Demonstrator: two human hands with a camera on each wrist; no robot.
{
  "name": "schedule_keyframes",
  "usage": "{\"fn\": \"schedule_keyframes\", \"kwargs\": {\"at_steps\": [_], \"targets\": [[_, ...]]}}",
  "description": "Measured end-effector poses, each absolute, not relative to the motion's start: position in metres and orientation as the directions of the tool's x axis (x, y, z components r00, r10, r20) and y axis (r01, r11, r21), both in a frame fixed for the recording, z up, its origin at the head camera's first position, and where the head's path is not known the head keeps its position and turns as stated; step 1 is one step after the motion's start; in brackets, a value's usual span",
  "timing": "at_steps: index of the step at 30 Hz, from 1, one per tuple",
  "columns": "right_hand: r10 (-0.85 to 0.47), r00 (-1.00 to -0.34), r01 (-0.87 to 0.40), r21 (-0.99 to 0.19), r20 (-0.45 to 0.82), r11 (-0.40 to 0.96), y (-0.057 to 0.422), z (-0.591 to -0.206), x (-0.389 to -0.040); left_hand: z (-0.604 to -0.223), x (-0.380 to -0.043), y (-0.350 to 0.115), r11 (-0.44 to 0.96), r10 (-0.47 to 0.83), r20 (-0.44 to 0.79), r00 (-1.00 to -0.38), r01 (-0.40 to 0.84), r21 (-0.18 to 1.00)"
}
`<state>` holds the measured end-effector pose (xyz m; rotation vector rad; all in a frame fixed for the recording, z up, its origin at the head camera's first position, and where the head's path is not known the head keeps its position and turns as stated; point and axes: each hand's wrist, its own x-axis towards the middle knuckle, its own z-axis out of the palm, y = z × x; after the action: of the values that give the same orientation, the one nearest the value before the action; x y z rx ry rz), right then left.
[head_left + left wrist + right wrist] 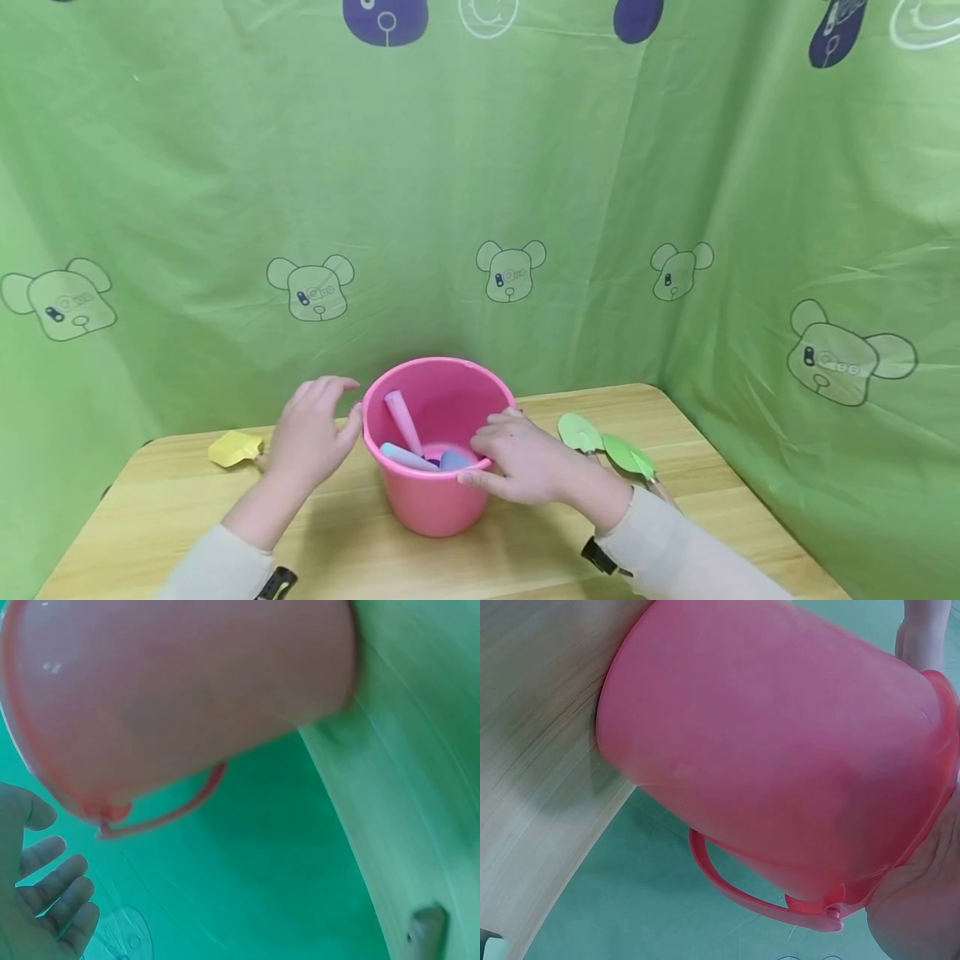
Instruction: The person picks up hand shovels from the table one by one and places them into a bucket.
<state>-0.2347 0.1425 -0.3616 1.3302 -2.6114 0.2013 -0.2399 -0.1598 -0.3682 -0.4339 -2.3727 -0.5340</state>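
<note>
Pink bucket (438, 450) is standing mid-table w/ toy scoops inside. Right hand (521, 467) is curling over its near-right rim, pinching it; left hand (311, 433) is hovering spread just beside the left wall. Probably best to brace both sides evenly so it's not tipping.

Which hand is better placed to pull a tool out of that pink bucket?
Probably the right hand: its fingers curl over the bucket rim, just above the tools. The left hand is open beside the bucket.
</note>
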Motion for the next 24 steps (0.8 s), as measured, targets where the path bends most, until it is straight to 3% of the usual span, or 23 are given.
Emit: {"fn": "schedule_keyframes", "kwargs": {"at_steps": [24], "targets": [[-0.780, -0.573, -0.810, -0.030, 0.252, 0.585, 0.143, -0.362, -0.234, -0.428, -0.242, -0.223, 0.900, 0.204, 0.490, -0.847, 0.360, 0.246]]}}
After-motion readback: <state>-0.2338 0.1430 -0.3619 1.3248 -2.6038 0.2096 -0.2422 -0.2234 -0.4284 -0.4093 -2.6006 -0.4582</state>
